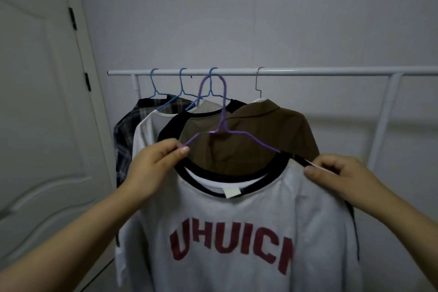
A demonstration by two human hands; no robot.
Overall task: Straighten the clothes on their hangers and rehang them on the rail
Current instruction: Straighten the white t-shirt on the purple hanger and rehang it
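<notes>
A white T-shirt (237, 220) with a black collar and red letters hangs on a purple wire hanger (224, 114) in front of me, held off the rail. My left hand (151, 166) pinches the shirt's left shoulder together with the hanger's left arm. My right hand (341, 173) pinches the right shoulder seam. The white rail (308, 70) runs across behind at hook height. Several garments hang on it: a plaid shirt (125, 130), a white shirt (147, 130), a black-collared top (175, 123) and a brown shirt (260, 135).
The rail's right half carries no hangers, with a slanted white support post (384, 121) at its right. A white door (40, 102) stands at the left. A plain pale wall is behind the rack.
</notes>
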